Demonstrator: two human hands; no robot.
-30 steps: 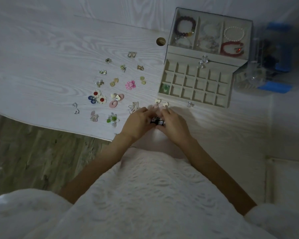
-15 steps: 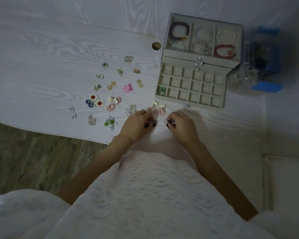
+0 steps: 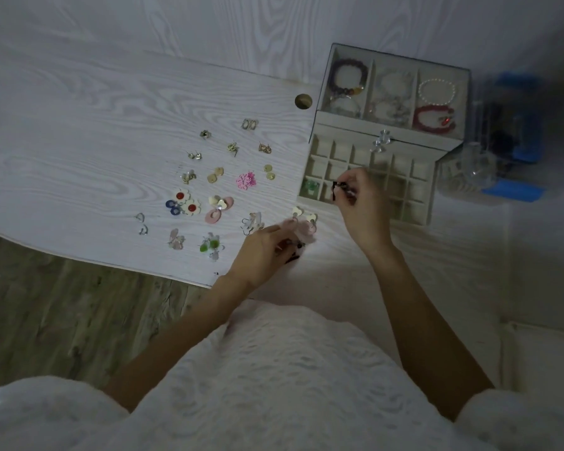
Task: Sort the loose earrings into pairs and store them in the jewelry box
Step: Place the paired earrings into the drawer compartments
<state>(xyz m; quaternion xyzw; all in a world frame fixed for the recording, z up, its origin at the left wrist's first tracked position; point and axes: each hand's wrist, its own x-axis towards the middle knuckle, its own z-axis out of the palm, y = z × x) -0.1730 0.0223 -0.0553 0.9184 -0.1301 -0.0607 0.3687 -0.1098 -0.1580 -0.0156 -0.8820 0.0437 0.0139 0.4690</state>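
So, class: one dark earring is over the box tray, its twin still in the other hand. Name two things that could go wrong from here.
1. The right hand pinches a dark earring over the drawer tray; it could drop into a different cell from its mate.
2. The left hand holds the other earring beside the pink heart pair; lifting away may knock that pair apart.

This looks like a room in a home. A white wooden table (image 3: 79, 131) stands on a brown wood floor (image 3: 46, 320). Near the table's far right corner sits a jewelry box (image 3: 336, 125) with bracelets inside.
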